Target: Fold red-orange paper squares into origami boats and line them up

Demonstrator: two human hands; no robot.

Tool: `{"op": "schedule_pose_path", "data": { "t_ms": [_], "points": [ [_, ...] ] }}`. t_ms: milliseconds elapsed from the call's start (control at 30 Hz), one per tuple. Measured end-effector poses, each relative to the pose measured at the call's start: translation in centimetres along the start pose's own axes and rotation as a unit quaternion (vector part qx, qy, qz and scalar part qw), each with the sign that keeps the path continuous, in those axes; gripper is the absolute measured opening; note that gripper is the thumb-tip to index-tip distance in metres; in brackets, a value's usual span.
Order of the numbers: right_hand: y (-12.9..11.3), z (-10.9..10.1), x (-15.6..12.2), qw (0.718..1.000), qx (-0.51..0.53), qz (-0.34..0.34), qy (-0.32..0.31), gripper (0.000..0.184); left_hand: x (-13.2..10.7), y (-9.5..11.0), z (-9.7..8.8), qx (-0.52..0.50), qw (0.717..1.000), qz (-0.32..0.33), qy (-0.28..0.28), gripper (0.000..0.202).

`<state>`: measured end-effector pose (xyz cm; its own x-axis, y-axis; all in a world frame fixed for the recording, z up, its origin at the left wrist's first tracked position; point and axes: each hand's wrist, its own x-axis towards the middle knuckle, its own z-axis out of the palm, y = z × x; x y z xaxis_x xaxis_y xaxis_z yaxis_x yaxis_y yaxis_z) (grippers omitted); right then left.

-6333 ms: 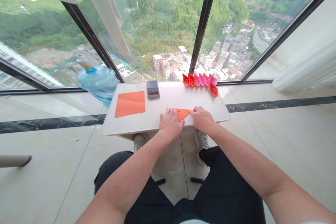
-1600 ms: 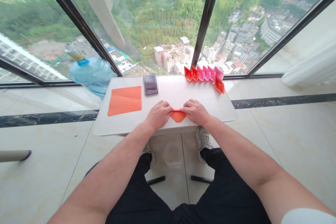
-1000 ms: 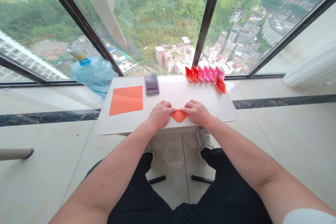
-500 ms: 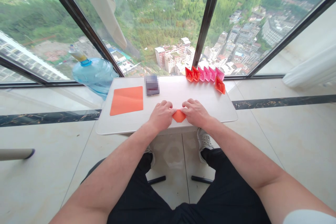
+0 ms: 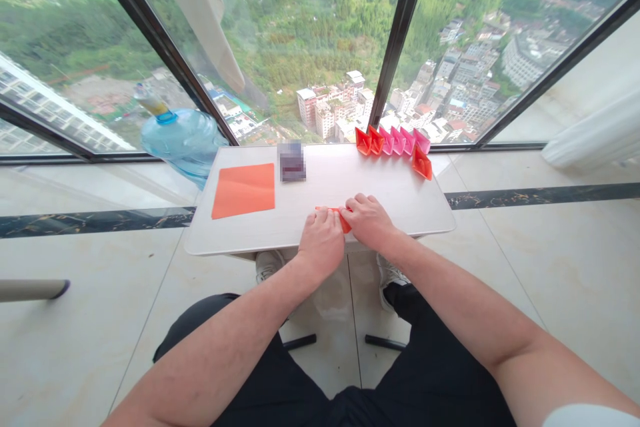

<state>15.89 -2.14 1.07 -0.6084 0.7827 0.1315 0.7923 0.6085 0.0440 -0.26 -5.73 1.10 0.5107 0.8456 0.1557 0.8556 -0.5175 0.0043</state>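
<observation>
A small folded orange paper [image 5: 343, 217] lies near the front edge of the white table [image 5: 400, 197], mostly covered by my hands. My left hand [image 5: 323, 243] presses on its left part with fingers together and laid flat. My right hand [image 5: 367, 220] rests on its right part, fingers curled over the fold. A flat orange paper square [image 5: 244, 190] lies on the table's left side.
A row of several folded red and pink paper pieces [image 5: 395, 145] stands at the table's far right. A small dark box [image 5: 291, 161] sits at the back middle. A blue water jug [image 5: 180, 141] stands on the floor by the windows, left of the table.
My left hand has pulled back toward the table's front edge and now covers the paper's left part. The hands sit closer together, so less of the orange paper shows.
</observation>
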Motion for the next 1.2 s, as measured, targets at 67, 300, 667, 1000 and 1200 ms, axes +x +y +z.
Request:
{"op": "schedule_pose_path", "data": {
  "t_ms": [67, 300, 667, 1000, 1200],
  "points": [
    [-0.1, -0.1, 0.1, 1.000, 0.004, 0.000, -0.005, 0.016, 0.0, 0.1, 0.1, 0.000, 1.000, 0.002, 0.006, 0.038],
    [0.7, 0.2, -0.4, 0.998, 0.048, 0.035, 0.002, 0.021, -0.1, 0.0, 0.4, -0.016, 1.000, -0.015, 0.004, 0.043],
    [4.8, 2.1, -0.3, 0.949, 0.250, 0.178, 0.067, 0.017, 1.8, -0.5, 0.4, -0.078, 0.996, -0.018, 0.040, 0.031],
    [5.7, 2.4, -0.5, 0.953, 0.250, 0.150, 0.078, 0.015, 5.3, -1.4, 2.4, -0.139, 0.989, -0.043, 0.028, 0.021],
    [6.3, 2.4, -1.3, 0.966, 0.221, 0.102, 0.084, 0.016, 4.8, -1.6, 2.7, -0.130, 0.990, -0.022, 0.041, 0.022]
  ]
}}
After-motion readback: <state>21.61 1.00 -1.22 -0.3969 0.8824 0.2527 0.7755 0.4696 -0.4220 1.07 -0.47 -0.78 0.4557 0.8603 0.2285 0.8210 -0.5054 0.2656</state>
